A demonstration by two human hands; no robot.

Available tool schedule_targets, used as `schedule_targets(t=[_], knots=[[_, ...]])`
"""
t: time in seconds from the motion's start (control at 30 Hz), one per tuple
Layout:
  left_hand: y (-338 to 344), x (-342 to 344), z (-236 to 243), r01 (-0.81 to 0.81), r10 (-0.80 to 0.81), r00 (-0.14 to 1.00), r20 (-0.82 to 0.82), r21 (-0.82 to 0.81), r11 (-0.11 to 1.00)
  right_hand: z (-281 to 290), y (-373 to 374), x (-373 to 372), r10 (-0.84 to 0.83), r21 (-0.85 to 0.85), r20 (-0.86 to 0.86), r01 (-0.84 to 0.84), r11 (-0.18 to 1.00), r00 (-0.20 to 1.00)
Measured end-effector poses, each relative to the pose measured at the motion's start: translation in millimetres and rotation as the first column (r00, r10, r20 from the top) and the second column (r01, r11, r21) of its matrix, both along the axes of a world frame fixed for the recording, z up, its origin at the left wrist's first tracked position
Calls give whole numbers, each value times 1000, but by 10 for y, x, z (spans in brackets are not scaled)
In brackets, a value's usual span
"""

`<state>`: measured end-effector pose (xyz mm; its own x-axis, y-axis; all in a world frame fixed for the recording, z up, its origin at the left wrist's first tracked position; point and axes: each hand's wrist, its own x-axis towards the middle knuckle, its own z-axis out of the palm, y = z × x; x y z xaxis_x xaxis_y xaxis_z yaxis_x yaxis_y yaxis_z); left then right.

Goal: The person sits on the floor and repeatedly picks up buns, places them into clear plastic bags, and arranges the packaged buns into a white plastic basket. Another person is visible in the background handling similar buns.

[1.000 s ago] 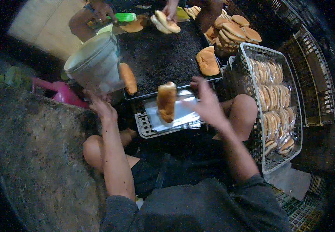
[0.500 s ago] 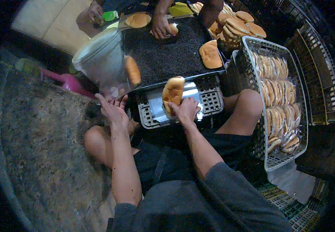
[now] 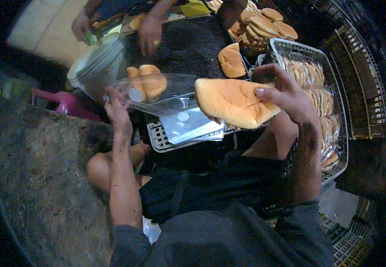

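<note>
My right hand point(image 3: 291, 95) grips a folded golden bun point(image 3: 233, 100) by its right end, thumb on top, held up above my right knee. My left hand point(image 3: 118, 109) pinches one end of a clear plastic bag point(image 3: 155, 106), which stretches rightward over a stack of clear bags point(image 3: 188, 128). That stack lies on a pale plastic crate point(image 3: 159, 141) in front of my lap. Past the bag, two more buns point(image 3: 153, 82) sit at the near left edge of a dark tray point(image 3: 188, 44). Another folded bun point(image 3: 231, 60) rests at the tray's right side.
A whitish bucket point(image 3: 97, 62) stands left of the tray, near a pink object point(image 3: 70, 103). Across it are a co-worker's hands point(image 3: 150, 33), one with something green. Loose buns point(image 3: 264, 26) pile at the back right. A crate point(image 3: 342, 111) of bagged buns stands at my right.
My right hand has raised the bun off the bag stack and moved right. My left hand now draws a clear bag across. The co-worker's hand has moved left, and another bun lies at the tray's edge.
</note>
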<state>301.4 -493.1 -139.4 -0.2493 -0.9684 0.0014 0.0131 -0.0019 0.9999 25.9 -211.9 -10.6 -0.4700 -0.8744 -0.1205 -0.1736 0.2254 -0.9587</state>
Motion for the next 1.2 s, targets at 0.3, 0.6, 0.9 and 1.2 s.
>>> schedule_targets(t=[0.3,0.6,0.9,1.2], knots=[[804,-430,292,346,-348,882,-317,-67,936,-283,-492,118,-1,-37,-82,-2,999,997],[1047,-561,335,438,35,552,-833,325,838,-208,-703,950,-274,-436,-763,-152,887,586],[1599,-1477,867,516,-354,742,-568,148,844,423,-3,652,27,30,-999,98,995,34],[408,-1323,715,788,-781,457,425,213,577,613,2837,-464,-826,-703,-140,532,471,547]])
